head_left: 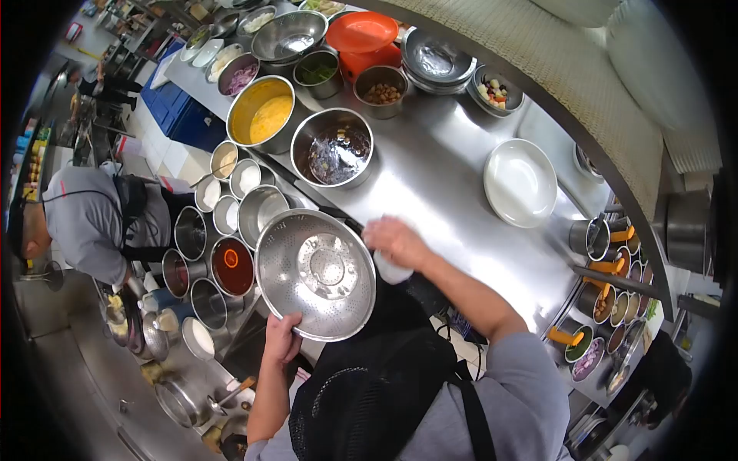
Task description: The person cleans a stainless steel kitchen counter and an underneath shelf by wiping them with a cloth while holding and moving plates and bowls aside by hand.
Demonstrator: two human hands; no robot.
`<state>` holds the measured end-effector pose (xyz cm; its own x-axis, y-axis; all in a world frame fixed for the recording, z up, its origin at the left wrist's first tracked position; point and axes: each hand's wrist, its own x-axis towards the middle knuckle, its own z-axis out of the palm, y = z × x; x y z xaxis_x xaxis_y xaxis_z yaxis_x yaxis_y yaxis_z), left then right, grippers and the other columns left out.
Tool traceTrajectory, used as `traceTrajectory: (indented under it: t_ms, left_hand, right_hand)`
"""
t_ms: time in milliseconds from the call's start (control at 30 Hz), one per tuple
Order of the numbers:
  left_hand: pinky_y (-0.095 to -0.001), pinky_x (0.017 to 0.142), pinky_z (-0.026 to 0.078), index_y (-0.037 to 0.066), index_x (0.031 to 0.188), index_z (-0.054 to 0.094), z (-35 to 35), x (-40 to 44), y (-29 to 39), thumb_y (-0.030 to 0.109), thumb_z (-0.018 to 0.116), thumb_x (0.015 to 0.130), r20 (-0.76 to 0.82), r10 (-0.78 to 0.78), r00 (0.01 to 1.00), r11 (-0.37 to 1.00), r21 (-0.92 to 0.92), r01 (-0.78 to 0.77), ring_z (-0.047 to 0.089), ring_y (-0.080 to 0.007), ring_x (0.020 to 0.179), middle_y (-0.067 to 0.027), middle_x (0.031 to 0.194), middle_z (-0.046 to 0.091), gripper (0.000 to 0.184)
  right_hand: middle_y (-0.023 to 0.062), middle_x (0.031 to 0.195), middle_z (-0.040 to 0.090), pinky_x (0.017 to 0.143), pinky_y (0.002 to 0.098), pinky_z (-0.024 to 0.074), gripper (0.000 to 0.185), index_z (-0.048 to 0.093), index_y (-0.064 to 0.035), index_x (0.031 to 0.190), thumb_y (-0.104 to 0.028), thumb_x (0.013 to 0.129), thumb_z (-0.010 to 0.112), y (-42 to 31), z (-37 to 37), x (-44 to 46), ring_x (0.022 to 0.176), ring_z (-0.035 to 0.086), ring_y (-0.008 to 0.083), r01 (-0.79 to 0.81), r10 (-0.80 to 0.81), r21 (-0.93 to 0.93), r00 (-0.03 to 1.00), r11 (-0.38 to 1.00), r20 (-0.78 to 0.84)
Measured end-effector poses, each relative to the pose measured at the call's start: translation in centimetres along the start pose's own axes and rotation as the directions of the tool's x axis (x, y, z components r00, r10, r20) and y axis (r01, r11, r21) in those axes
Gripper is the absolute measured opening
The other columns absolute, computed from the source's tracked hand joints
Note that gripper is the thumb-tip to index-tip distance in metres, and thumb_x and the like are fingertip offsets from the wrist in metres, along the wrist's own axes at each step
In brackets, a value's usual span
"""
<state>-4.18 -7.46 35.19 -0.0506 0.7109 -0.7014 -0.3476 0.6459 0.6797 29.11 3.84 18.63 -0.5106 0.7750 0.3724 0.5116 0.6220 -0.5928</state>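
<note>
1. Steel colander (317,274) handling looks like the step in hand; it is held tilted in the air, before the black apron (361,369) and beside the counter (438,177).
2. Left grip (283,338): fingers curled firmly over the colander's lower-left rim.
3. Right grip (396,240): blurred, fingers partly bent by the right rim, a pale item (392,269) under the palm; I cannot tell whether it is held.
4. Any next move probably calls for a steady left hold.
5. Looks: round, shiny, finely perforated walls, inside facing up, glare masking any residue.
</note>
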Motion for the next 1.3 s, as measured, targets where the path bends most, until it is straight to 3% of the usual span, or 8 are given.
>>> traceTrajectory:
  t_ms: [67, 167, 267, 433, 667, 867, 1133, 1300]
  left_hand:
    - [-0.0395, 0.092, 0.058, -0.002, 0.132, 0.057, 0.4, 0.4, 0.6, -0.002, 0.060, 0.088, 0.013, 0.016, 1.000, 1.000, -0.004, -0.016, 0.068, -0.0240, 0.103, -0.0119, 0.117, 0.067, 0.044]
    - [-0.0404, 0.092, 0.059, -0.002, 0.131, 0.056, 0.6, -0.2, 1.1, -0.002, 0.061, 0.088, -0.009, 0.039, 0.999, 0.999, -0.021, -0.039, 0.069, -0.0245, 0.103, -0.0117, 0.114, 0.068, 0.043]
    - [-0.0399, 0.090, 0.060, -0.003, 0.132, 0.056, -0.5, -0.5, 1.4, -0.001, 0.060, 0.089, 0.019, 0.064, 0.998, 0.998, -0.013, -0.063, 0.070, -0.0240, 0.101, -0.0114, 0.114, 0.068, 0.043]
    - [-0.0288, 0.061, 0.061, -0.002, 0.133, 0.055, -1.2, -1.8, 1.2, 0.006, 0.060, 0.090, -0.073, 0.061, 0.995, 0.997, 0.043, -0.058, 0.071, -0.0202, 0.089, -0.0113, 0.115, 0.067, 0.044]
    - [-0.0232, 0.044, 0.052, -0.002, 0.132, 0.055, -0.3, -1.1, 2.2, 0.008, 0.062, 0.090, -0.054, 0.076, 0.996, 0.993, 0.092, -0.071, 0.070, -0.0168, 0.082, -0.0102, 0.110, 0.067, 0.044]
    - [-0.0459, 0.099, 0.055, -0.002, 0.133, 0.055, 0.0, 0.5, 3.6, 0.006, 0.065, 0.086, 0.089, 0.077, 0.993, 0.978, 0.188, -0.092, 0.067, -0.0277, 0.108, -0.0124, 0.117, 0.066, 0.049]
    - [-0.0374, 0.088, 0.059, -0.004, 0.135, 0.053, -0.7, -1.6, 4.7, 0.005, 0.062, 0.089, 0.172, 0.082, 0.982, 0.956, 0.265, -0.126, 0.069, -0.0237, 0.102, -0.0120, 0.117, 0.067, 0.047]
    - [-0.0395, 0.093, 0.058, -0.005, 0.135, 0.053, -5.0, -2.1, 5.2, 0.005, 0.063, 0.088, 0.165, 0.101, 0.981, 0.938, 0.314, -0.149, 0.068, -0.0252, 0.107, -0.0130, 0.120, 0.066, 0.049]
  right_hand:
    - [0.0089, 0.131, 0.070, 0.116, 0.0451, 0.0447, 0.033, 0.075, -0.0110, 0.111, 0.000, 0.081, 0.066, -0.8, -0.1, -0.2, 0.130, 0.061, 0.0303, 0.021, -0.026, 0.075, 0.997, 0.997, 0.073]
    - [0.0155, 0.137, 0.066, 0.115, 0.0419, 0.0442, 0.046, 0.071, -0.0079, 0.127, -0.001, 0.082, 0.066, 0.6, -7.1, 2.3, 0.130, 0.060, 0.0339, -0.369, 0.510, 0.618, 0.858, 0.694, -0.059]
    - [0.0191, 0.142, 0.060, 0.116, 0.0427, 0.0426, 0.049, 0.067, -0.0077, 0.132, -0.007, 0.083, 0.067, 9.4, -14.8, 4.4, 0.135, 0.054, 0.0364, -0.392, 0.425, 0.166, 0.808, 0.905, -0.409]
    - [0.0180, 0.154, 0.051, 0.117, 0.0567, 0.0380, 0.054, 0.059, -0.0049, 0.142, -0.033, 0.096, 0.059, 16.1, -10.7, 7.2, 0.145, 0.044, 0.0351, -0.793, 0.440, -0.514, 0.610, 0.327, -0.659]
    - [0.0146, 0.156, 0.048, 0.115, 0.0605, 0.0379, 0.055, 0.056, -0.0069, 0.145, -0.037, 0.098, 0.059, 4.4, -3.0, 7.3, 0.145, 0.042, 0.0346, -0.588, 0.457, -0.546, 0.808, 0.597, -0.372]
    - [0.0127, 0.154, 0.051, 0.115, 0.0580, 0.0389, 0.053, 0.059, -0.0075, 0.142, -0.037, 0.098, 0.060, 1.6, -2.2, 2.9, 0.144, 0.045, 0.0328, -0.451, 0.348, -0.533, 0.892, 0.716, -0.287]
    - [0.0153, 0.153, 0.052, 0.112, 0.0610, 0.0376, 0.050, 0.060, -0.0047, 0.139, -0.034, 0.099, 0.057, 3.5, -3.0, 1.9, 0.140, 0.047, 0.0347, -0.886, 0.502, -0.366, 0.463, 0.285, -0.731]
    - [0.0127, 0.151, 0.053, 0.114, 0.0587, 0.0375, 0.049, 0.061, -0.0072, 0.139, -0.035, 0.098, 0.058, -3.2, 4.3, 6.2, 0.140, 0.046, 0.0350, -0.732, 0.448, -0.471, 0.677, 0.493, -0.584]
